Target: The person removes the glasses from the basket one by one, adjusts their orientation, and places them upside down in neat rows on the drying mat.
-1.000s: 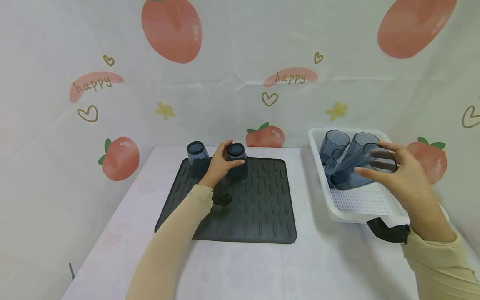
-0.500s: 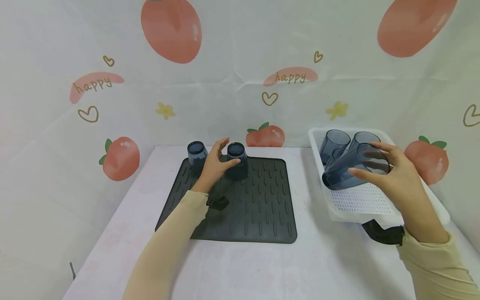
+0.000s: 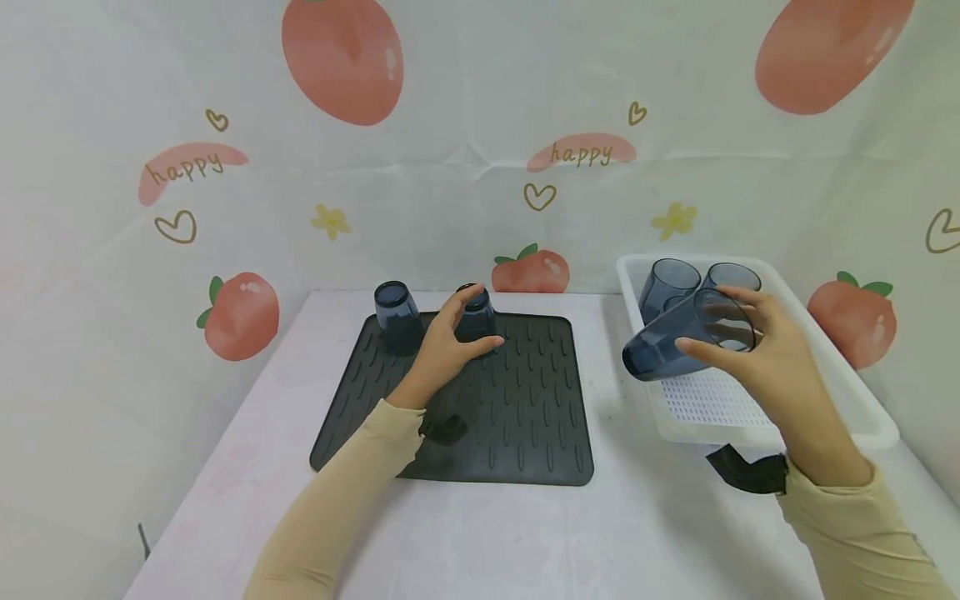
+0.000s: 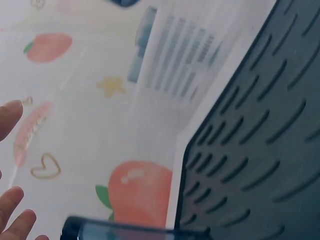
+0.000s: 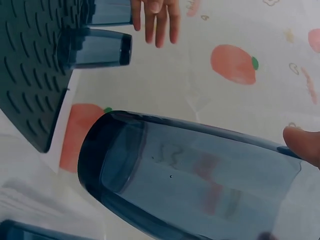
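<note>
My right hand [image 3: 780, 367] grips a blue see-through drinking glass [image 3: 667, 340] near its rim, thumb on one side and fingers on the other. The glass tilts, its thick base low and to the left, over the white basket's left side. It fills much of the right wrist view. Two like glasses stand upside down at the back of the black ridged mat [image 3: 517, 417]: a left glass [image 3: 397, 312] and a right glass [image 5: 97, 47]. My left hand [image 3: 442, 354] hovers in front of the right glass, thumb and fingers spread, with nothing between them.
The white basket [image 3: 840, 358] with a perforated floor stands on the right of the table [image 3: 480, 542]. Upright glasses [image 3: 667, 283] are in its back left part, partly behind the held one. A fruit-print cloth [image 3: 465, 208] hangs close behind the table.
My right hand has carried the tilted glass leftward over the basket. The left hand has drawn away from the right upside-down glass, toward me; that glass has stayed in place.
</note>
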Available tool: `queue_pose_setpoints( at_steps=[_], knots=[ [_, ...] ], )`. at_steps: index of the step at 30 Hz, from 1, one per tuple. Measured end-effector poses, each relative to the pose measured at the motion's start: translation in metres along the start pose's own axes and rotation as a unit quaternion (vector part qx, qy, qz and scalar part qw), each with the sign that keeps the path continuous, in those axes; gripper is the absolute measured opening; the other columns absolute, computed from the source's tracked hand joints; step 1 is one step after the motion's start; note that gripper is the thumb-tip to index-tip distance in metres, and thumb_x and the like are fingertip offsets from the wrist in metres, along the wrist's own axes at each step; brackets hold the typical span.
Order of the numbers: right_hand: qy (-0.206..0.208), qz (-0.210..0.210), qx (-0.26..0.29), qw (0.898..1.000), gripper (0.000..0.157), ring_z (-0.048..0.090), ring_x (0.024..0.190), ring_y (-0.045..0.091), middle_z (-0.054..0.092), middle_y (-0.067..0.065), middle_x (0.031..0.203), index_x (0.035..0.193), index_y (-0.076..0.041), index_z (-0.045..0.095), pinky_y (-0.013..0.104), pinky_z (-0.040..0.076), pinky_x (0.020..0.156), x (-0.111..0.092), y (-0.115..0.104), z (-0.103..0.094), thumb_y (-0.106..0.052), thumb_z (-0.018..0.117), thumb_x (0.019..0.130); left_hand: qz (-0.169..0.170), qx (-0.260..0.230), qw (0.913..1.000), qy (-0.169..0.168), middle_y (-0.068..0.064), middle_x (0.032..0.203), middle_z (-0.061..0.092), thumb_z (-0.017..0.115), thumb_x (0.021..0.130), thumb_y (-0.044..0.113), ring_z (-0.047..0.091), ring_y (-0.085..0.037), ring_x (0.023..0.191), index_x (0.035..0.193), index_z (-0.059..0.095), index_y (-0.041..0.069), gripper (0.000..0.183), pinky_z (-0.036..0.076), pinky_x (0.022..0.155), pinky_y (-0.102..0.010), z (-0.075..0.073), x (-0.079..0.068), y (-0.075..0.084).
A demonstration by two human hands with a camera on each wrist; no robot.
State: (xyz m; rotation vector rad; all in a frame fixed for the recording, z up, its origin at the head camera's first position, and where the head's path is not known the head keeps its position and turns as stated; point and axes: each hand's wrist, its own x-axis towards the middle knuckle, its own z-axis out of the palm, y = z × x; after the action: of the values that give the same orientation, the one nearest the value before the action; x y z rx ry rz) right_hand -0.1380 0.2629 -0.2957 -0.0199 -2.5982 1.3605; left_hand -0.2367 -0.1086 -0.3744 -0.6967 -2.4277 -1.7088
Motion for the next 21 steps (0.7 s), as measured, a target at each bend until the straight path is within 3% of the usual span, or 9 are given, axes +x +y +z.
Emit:
queue_pose_setpoints(
  at_steps=[13,21],
  knots=[
    [0.005,-0.034,0.028,0.999,0.079,0.056,0.097,-0.008,0.055,-0.014,0.118,0.146,-0.014,0.037,0.006,0.048,0.072,-0.004,-0.007,0.023,-0.023,0.081,0.08,0.026,-0.018,0.999,-0.032,0.001,0.154,0.034,0.079,0.082,0.017,0.025,-0.016,0.146,0.149,0.036,0.02,0.079,0.023,0.12,-0.038,0.033,-0.014,0.008],
    [0.004,-0.045,0.044,0.998,0.076,0.056,0.097,-0.008,0.055,-0.006,0.123,0.145,-0.012,0.037,0.008,0.051,0.072,-0.01,-0.01,0.037,-0.021,0.079,0.082,0.034,-0.037,0.997,-0.058,-0.001,0.152,0.037,0.079,0.081,0.013,0.03,-0.016,0.144,0.148,0.037,0.014,0.079,0.025,0.119,-0.039,0.051,-0.019,0.012]
  ],
)
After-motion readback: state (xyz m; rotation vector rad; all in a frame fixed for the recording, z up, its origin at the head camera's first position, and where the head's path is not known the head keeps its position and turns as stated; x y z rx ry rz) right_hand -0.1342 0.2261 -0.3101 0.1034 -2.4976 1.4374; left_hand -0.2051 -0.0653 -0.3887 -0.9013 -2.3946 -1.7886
